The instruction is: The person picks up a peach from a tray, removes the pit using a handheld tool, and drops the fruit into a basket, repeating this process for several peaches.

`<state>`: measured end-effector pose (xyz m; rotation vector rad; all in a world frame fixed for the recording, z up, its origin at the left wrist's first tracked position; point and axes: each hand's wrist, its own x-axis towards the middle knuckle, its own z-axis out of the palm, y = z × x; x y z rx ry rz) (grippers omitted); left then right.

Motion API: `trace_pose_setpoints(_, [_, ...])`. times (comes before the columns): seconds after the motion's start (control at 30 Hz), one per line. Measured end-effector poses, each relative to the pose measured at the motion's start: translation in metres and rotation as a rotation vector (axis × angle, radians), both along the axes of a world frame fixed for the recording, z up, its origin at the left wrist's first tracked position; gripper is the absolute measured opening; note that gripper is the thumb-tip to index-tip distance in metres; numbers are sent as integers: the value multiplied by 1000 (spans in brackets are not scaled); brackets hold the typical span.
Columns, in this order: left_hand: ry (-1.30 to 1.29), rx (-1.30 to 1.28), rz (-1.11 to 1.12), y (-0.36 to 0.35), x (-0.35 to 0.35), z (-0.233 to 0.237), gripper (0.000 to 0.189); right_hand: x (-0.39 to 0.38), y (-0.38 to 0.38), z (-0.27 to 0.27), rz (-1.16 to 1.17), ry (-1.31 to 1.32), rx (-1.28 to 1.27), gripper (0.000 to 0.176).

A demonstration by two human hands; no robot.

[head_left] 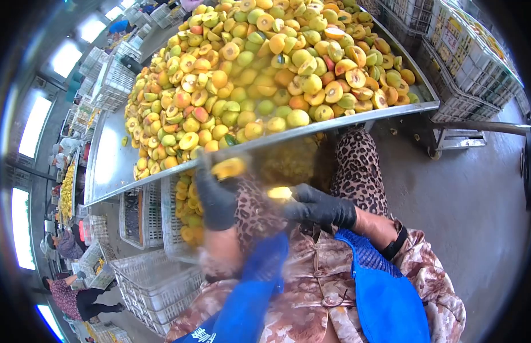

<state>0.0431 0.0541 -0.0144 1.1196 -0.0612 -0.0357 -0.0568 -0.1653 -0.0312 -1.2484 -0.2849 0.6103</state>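
Observation:
My left hand (215, 197), in a black glove, holds a yellow-orange fruit piece (228, 167) just below the edge of the steel table (108, 160); it is blurred by motion. My right hand (318, 207), also black-gloved, is closed around a small yellow fruit piece (280, 194) and what may be a tool, hidden in the fist. Both hands hover above my leopard-print lap. A big heap of whole and halved yellow-green fruits (260, 68) covers the table in front of me.
A white crate with fruit (185, 214) stands under the table, with empty white crates (154, 286) beside it. Stacked crates (471, 63) line the right side. Other people (71, 294) work at the far left. Grey concrete floor (482, 200) lies to my right.

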Motion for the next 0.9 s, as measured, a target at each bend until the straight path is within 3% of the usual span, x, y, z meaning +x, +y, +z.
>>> trace_pose_setpoints(0.03, [-33,104,140,34,20,-15,47,-2,2,-8,-52,35,-41,44])
trace_pose_setpoints(0.07, [-138,448,319,58,33,-22,42,3,2,-20,-108,71,-84,42])
trace_pose_setpoints(0.1, [-230,603,348,79,47,-40,37,16,-7,-50,31,-450,-772,25])
trace_pose_setpoints(0.2, [-549,950,350,80,79,-68,24,6,-10,-74,-34,-576,-696,19])
trace_pose_setpoints(0.23, [-677,986,293,39,84,-71,21,6,-9,-75,-120,-801,-626,20])
trace_pose_setpoints(0.27, [-634,752,158,1,92,-83,22,4,-11,-73,-124,-858,-676,20])
trace_pose_setpoints(0.3, [-737,897,20,-43,81,-56,25,2,-14,-69,-131,-919,-730,21])
trace_pose_setpoints(0.33, [-758,902,-38,-77,93,-66,28,1,-17,-64,-144,-984,-790,23])
trace_pose_setpoints(0.37, [-901,886,-105,-104,101,-80,29,0,-20,-60,-155,-802,-854,25])
trace_pose_setpoints(0.43, [-911,1184,-265,-135,108,-83,33,-6,-24,-52,-174,-427,-962,29])
trace_pose_setpoints(0.47, [-912,1335,-343,-145,111,-85,37,-11,-29,-48,-223,-389,-911,28])
trace_pose_setpoints(0.53, [-1059,1184,-355,-142,135,-99,34,-19,-37,-39,-333,-320,-795,26])
trace_pose_setpoints(0.6, [-1071,967,-478,-127,147,-94,32,-25,-31,-25,-534,-62,-322,21])
trace_pose_setpoints(0.63, [-714,759,-510,-118,140,-77,31,-23,-29,-21,-617,62,-73,18])
trace_pose_setpoints(0.77, [-390,312,-443,-73,79,-14,44,1,-23,-24,-664,-134,-102,21])
trace_pose_setpoints(0.87, [-311,142,-514,-52,46,-11,52,21,-4,-33,-644,-209,-124,36])
trace_pose_setpoints(0.9, [-237,0,-542,-48,38,-15,51,27,4,-32,-667,-222,-125,34])
